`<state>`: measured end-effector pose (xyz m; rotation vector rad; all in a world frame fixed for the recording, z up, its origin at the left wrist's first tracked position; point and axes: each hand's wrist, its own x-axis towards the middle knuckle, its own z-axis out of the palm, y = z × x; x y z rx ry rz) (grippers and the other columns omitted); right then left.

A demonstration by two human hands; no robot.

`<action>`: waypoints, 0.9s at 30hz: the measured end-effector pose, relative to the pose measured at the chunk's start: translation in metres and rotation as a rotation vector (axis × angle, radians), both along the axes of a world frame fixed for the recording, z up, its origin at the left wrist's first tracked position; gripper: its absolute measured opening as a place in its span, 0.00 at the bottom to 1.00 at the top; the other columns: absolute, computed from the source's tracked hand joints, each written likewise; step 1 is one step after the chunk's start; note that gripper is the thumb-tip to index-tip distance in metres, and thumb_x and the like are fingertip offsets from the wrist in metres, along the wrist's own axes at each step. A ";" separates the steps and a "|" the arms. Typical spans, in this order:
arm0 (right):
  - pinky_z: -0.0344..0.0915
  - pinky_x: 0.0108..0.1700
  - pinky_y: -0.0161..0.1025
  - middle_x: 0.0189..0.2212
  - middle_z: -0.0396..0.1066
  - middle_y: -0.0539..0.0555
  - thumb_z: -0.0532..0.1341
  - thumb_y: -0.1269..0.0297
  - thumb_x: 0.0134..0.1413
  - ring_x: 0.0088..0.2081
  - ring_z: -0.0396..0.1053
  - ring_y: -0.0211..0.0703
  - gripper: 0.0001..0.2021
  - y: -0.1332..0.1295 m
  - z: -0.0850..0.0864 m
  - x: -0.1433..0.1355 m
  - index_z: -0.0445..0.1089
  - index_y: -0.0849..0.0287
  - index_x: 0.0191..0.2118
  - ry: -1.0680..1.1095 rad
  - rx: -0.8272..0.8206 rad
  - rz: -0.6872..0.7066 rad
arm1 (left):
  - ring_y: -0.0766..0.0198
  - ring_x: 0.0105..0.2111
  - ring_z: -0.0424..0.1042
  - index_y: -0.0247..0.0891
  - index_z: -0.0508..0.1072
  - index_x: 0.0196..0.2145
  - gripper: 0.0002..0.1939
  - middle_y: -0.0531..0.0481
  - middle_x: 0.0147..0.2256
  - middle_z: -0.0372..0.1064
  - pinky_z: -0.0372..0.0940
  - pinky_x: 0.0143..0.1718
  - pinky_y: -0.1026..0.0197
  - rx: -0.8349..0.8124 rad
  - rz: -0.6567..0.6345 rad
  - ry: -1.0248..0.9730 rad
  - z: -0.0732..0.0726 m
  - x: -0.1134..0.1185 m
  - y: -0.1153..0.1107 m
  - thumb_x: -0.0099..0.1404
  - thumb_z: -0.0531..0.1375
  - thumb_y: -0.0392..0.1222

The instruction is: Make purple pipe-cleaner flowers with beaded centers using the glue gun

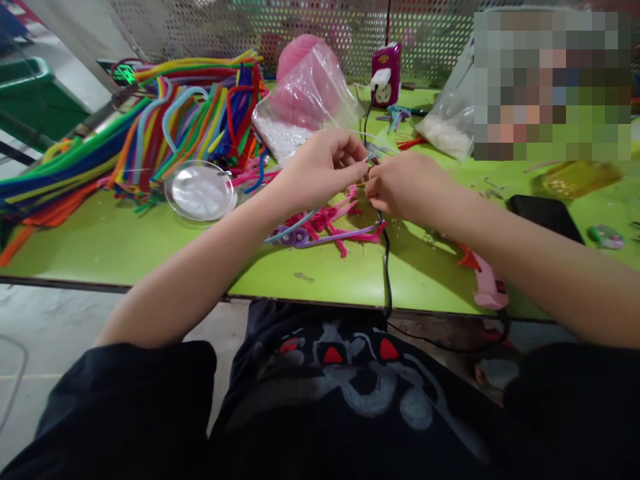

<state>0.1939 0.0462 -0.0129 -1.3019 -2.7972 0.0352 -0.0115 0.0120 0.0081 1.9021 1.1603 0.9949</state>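
Observation:
My left hand (330,160) and my right hand (405,183) meet above the green table, fingertips nearly touching. Both are closed in a pinch around something small, mostly hidden by the fingers; a bit of light blue shows between them. Below the hands lie bent pink pipe cleaners (327,223), with a purple pipe cleaner (340,235) that has a coiled end. A black cable (386,267) runs down past my right fingers to the table's front edge. Under my right forearm rests a pink glue gun (490,283) with an orange front part.
Bundles of colourful pipe cleaners (170,127) fill the left, beside a round clear dish (201,192). Behind stand a plastic bag (315,93) with pink material and a purple power socket (387,77). To the right lie a black phone-like slab (545,217) and a yellow packet (580,179).

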 end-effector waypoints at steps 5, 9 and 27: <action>0.72 0.56 0.52 0.29 0.76 0.55 0.72 0.62 0.55 0.41 0.75 0.49 0.09 -0.008 0.010 0.004 0.74 0.57 0.28 0.197 -0.061 -0.039 | 0.65 0.29 0.77 0.36 0.75 0.36 0.08 0.54 0.27 0.75 0.69 0.33 0.62 0.038 -0.047 0.013 -0.001 -0.001 -0.001 0.65 0.66 0.25; 0.75 0.44 0.48 0.38 0.81 0.55 0.68 0.59 0.64 0.37 0.77 0.46 0.07 -0.029 0.027 0.024 0.81 0.54 0.42 0.505 -0.081 -0.090 | 0.63 0.32 0.80 0.35 0.77 0.37 0.08 0.52 0.30 0.77 0.73 0.35 0.61 0.159 -0.071 0.010 -0.005 -0.001 -0.004 0.64 0.70 0.28; 0.83 0.56 0.48 0.39 0.80 0.47 0.76 0.47 0.61 0.44 0.82 0.44 0.13 -0.067 0.023 0.025 0.82 0.48 0.42 1.268 -0.371 0.043 | 0.68 0.31 0.80 0.41 0.76 0.39 0.14 0.52 0.32 0.78 0.71 0.29 0.66 0.448 -0.165 -0.185 -0.011 0.009 -0.028 0.76 0.68 0.54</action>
